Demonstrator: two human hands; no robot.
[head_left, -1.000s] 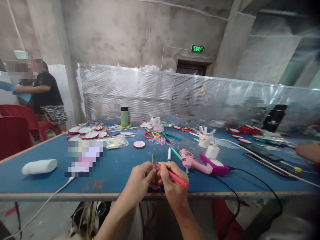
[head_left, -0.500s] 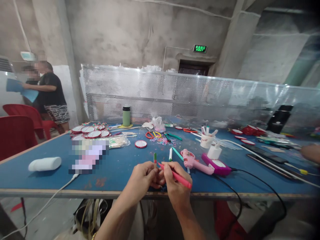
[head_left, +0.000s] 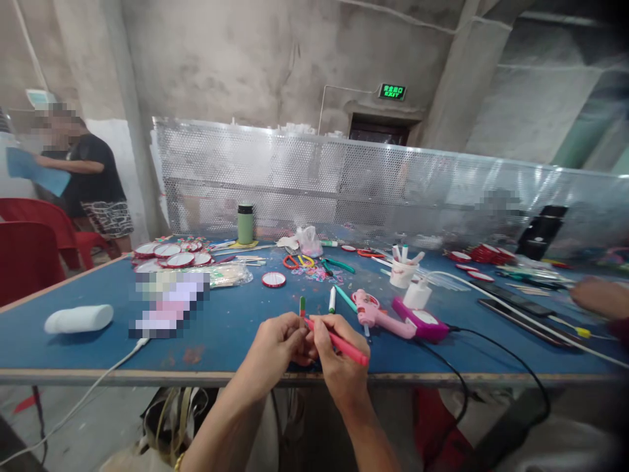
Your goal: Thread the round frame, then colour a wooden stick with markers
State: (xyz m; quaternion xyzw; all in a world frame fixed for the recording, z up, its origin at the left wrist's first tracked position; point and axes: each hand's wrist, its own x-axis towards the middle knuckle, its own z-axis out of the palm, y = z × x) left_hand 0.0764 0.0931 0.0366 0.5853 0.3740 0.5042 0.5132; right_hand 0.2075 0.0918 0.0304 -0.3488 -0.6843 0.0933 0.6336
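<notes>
- The left hand [head_left: 275, 344] pinches a small stick [head_left: 302, 308] upright between thumb and fingers; the stick's tip, green above red, pokes up over the knuckles.
- The right hand [head_left: 339, 364] is closed around a red marker [head_left: 339, 343], held like a pen, with its tip touching the stick just beside the left fingers.
- Both hands hover over the near edge of the blue table [head_left: 221, 328], at about the middle of its width; the wrists hang off the edge.
- To the left of the hands the table surface lies bare as far as a white cable [head_left: 98, 387] that drops over the near edge, and a white roll [head_left: 78, 318] farther left.
- Just beyond the hands lie a white marker [head_left: 332, 299] and a teal marker [head_left: 346, 299]; to the right, near them, are a pink glue gun [head_left: 378, 314] and a magenta device [head_left: 422, 322].
- A black cord [head_left: 491, 347] runs from that device along and over the near edge on the right.
- Far across the table stand a green bottle [head_left: 245, 224] and a perforated metal screen [head_left: 344, 183] closing off the far edge.
- Another person's hand [head_left: 597, 297] rests at the right edge.
</notes>
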